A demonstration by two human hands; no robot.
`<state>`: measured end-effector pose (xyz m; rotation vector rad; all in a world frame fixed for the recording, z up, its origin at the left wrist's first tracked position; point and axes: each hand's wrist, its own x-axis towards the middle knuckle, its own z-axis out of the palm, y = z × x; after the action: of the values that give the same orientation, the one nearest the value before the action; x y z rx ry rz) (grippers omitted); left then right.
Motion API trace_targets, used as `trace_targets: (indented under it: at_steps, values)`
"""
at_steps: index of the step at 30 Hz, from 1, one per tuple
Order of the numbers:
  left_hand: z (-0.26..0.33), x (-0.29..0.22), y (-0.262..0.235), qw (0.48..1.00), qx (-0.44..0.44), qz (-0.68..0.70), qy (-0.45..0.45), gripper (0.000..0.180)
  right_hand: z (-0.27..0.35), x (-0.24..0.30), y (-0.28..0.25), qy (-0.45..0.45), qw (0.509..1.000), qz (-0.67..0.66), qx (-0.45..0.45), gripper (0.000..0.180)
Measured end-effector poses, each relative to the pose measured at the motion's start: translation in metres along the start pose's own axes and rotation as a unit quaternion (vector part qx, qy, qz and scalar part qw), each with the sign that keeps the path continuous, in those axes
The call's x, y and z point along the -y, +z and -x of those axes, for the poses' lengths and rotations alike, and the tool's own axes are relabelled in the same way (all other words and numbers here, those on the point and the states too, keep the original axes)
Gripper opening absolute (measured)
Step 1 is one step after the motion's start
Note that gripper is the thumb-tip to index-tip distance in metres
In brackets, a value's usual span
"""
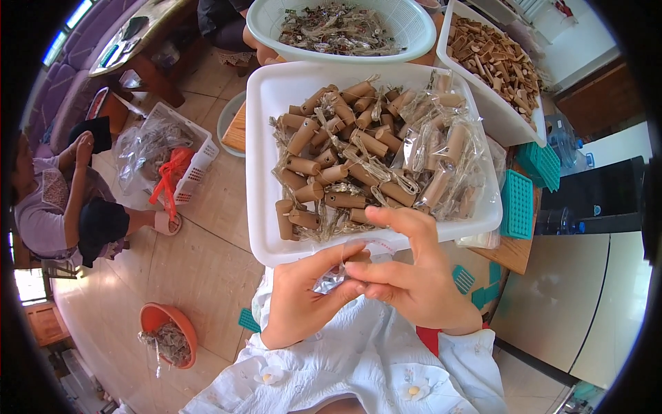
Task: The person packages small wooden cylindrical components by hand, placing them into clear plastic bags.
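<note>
- just before the near rim of the white tray (259, 172): the left hand (303, 297) pinches, thumb and fingertips together, a small brown piece (357, 259) with clear film (379, 245).
- right of it, at the same tray rim: the right hand (427, 276) presses thumb and a finger on that piece; its index finger is extended (exact contact is partly hidden).
- hold the left pinch firm and work the film with the right fingertips; a hard tug would probably crease or tear it.
- work close to the tray, so that any slip is easily recovered.
- inside the tray: brown tubes (372, 143), some under clear plastic.
- beyond the tray's far rim: a pale basin (420, 34).
</note>
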<state>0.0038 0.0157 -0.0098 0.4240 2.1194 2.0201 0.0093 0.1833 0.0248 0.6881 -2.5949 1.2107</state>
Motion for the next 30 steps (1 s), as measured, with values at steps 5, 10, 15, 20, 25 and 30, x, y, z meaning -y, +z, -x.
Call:
trace_targets:
  at_steps: [5,10,15,20,25,30]
  values:
    - [0.0,-0.001,0.0,1.0,0.03,0.005,-0.004,0.037,0.013,-0.004,0.012,0.057,0.991,-0.118,-0.033,0.017]
    - [0.002,-0.006,-0.001,0.999,0.041,0.013,-0.028,0.036,0.016,-0.007,0.021,0.069,0.986,-0.131,-0.07,0.01]
    - [0.004,-0.006,-0.006,0.993,0.08,0.073,-0.044,0.034,0.015,-0.011,0.016,-0.004,0.993,-0.108,-0.041,0.015]
    - [0.005,-0.004,0.002,0.988,0.006,0.154,0.004,0.035,0.016,0.007,0.023,0.156,0.846,-0.464,-0.211,0.036]
    - [0.007,-0.003,0.003,0.989,-0.004,0.145,0.009,0.05,0.016,-0.003,0.023,0.113,0.957,-0.251,-0.092,0.029]
    - [0.005,-0.007,0.005,0.996,-0.032,-0.068,0.044,0.029,0.012,0.0,0.016,0.125,0.964,-0.191,-0.134,0.022]
